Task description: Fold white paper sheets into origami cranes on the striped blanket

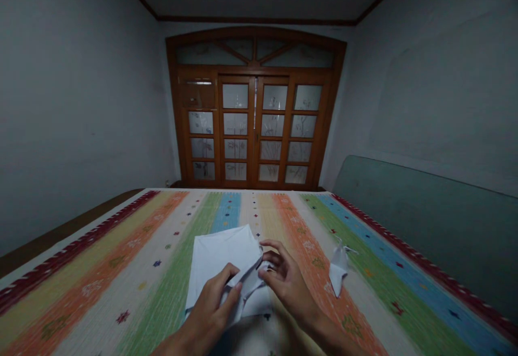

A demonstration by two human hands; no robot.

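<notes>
Both the left hand (212, 303) and the right hand (289, 282) are bare, with slim fingers, softly rounded knuckles and smooth outlines. The left thumb (231, 300) is slender, with a nail visible near its rounded tip. Narrow wrists lead into a bare left forearm (176, 341) and a bare, slender right forearm (328, 333), each cropped by the lower edge. Finer skin detail is too dim to tell.
</notes>
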